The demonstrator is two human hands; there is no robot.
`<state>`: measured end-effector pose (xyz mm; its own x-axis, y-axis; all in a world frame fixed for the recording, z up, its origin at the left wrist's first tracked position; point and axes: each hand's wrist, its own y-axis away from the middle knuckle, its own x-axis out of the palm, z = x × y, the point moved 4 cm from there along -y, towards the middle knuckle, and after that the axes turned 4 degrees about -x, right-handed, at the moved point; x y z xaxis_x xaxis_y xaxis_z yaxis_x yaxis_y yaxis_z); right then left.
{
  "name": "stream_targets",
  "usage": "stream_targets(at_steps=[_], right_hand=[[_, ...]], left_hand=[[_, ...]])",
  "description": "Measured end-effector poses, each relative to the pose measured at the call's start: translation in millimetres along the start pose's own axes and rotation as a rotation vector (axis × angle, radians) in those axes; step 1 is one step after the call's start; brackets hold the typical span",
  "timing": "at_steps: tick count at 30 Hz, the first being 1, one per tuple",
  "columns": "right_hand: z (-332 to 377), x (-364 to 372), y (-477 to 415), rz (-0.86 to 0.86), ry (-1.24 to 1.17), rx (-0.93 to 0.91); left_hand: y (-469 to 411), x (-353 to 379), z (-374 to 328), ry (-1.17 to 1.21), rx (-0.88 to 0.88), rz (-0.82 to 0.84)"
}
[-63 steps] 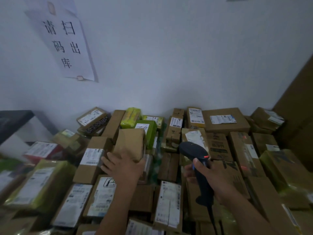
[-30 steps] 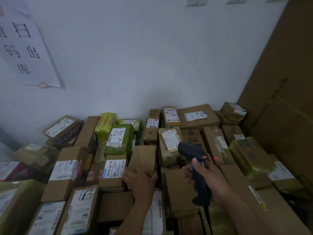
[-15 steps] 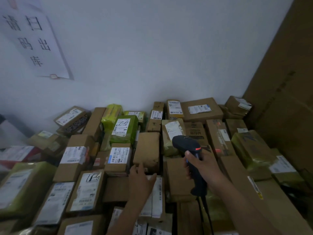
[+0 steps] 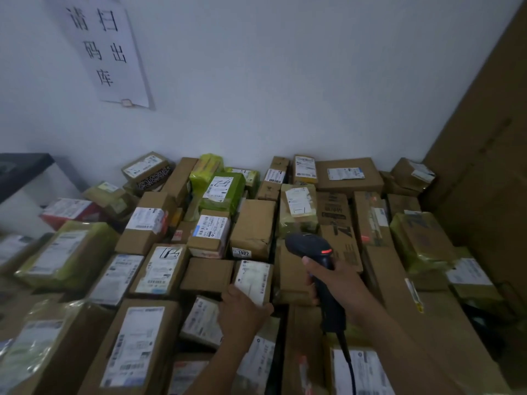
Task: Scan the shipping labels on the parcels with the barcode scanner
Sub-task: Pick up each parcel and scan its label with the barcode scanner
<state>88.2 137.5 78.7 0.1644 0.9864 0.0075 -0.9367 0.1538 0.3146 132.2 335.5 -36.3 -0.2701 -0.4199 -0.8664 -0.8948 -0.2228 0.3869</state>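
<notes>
A dense pile of cardboard and green-wrapped parcels fills the lower half of the view. My right hand (image 4: 332, 283) grips the handle of a black barcode scanner (image 4: 310, 248), whose red light glows and whose head points away from me over the pile. My left hand (image 4: 242, 313) holds the near end of a small labelled parcel (image 4: 253, 277), its fingers curled round the edge. Just beyond stands a plain brown box (image 4: 253, 226) with a "1927" sticker. A green parcel (image 4: 224, 191) with a white label lies further back.
A white wall (image 4: 285, 81) stands behind the pile, with a paper sign (image 4: 107, 49) taped at upper left. Tall brown cardboard sheets (image 4: 490, 143) lean along the right side. A dark shelf edge (image 4: 20, 169) shows at far left. The scanner's cable (image 4: 346, 354) hangs down toward me.
My left hand left the plain brown box, drew back toward me and took hold of the small labelled parcel. The scanner stayed in my right hand; my view turned left.
</notes>
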Motion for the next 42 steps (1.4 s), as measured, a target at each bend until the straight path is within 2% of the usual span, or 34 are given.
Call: stream_targets(at_steps=[4,9,11,14,17,20,29,36,42], right_hand=[[-1.2,-2.0,10.9,0.021,-0.072,0.007],[6.0,18.8,20.4,0.057,-0.137,0.036],[10.2,29.2,24.7,0.097,-0.099,0.038],[10.7,40.4,31.1,0.127,-0.165,0.026],[9.7,46.3,38.3,0.148,-0.251,0.027],[6.7,49.8,42.9,0.184,-0.255,0.023],[19.9,53.5,52.5,0.233,0.001,-0.124],[28.0,70.0,59.0,0.317,0.353,-0.178],[20.4,88.2,68.4,0.372,0.511,-0.16]], left_hand=[[14.1,-19.6,6.8,0.382,-0.058,-0.054],[48.2,-45.3,4.6,0.825,0.05,-0.095],[61.5,-56.3,3.9,0.899,0.114,-0.079],[74.1,-70.2,12.0,1.051,0.181,0.001],[80.7,-76.8,23.7,1.181,0.231,0.167],[83.8,-78.8,36.5,1.207,0.253,0.277],[53.5,-111.1,91.6,1.119,0.119,-0.01],[30.3,-147.6,136.4,1.245,0.107,-0.039],[19.0,-160.4,158.4,1.228,0.108,-0.07]])
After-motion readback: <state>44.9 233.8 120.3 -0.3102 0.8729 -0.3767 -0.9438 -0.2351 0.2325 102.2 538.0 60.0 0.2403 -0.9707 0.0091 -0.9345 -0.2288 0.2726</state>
